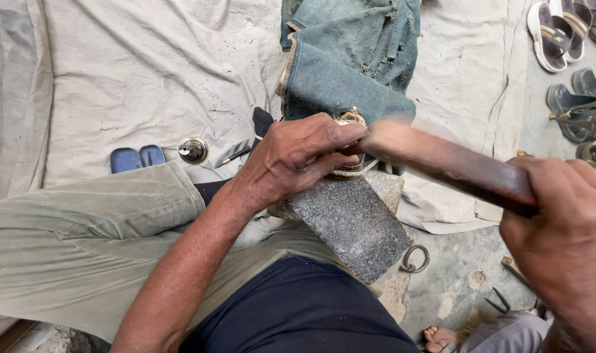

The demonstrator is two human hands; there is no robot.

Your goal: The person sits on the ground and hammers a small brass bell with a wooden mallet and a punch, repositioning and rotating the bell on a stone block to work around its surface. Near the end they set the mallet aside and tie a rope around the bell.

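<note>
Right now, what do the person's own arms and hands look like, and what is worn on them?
Both are bare. The left hand and its forearm show no sleeve, glove, watch or ring; veins and creases stand out on the back of the hand. The right hand is also ungloved, with no ring showing; its forearm is mostly out of frame.

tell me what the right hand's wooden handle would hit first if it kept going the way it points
The right hand aims the wooden handle up-left, so it would likely first meet the small metal piece pinched by the left hand; depth is blurred.
</note>
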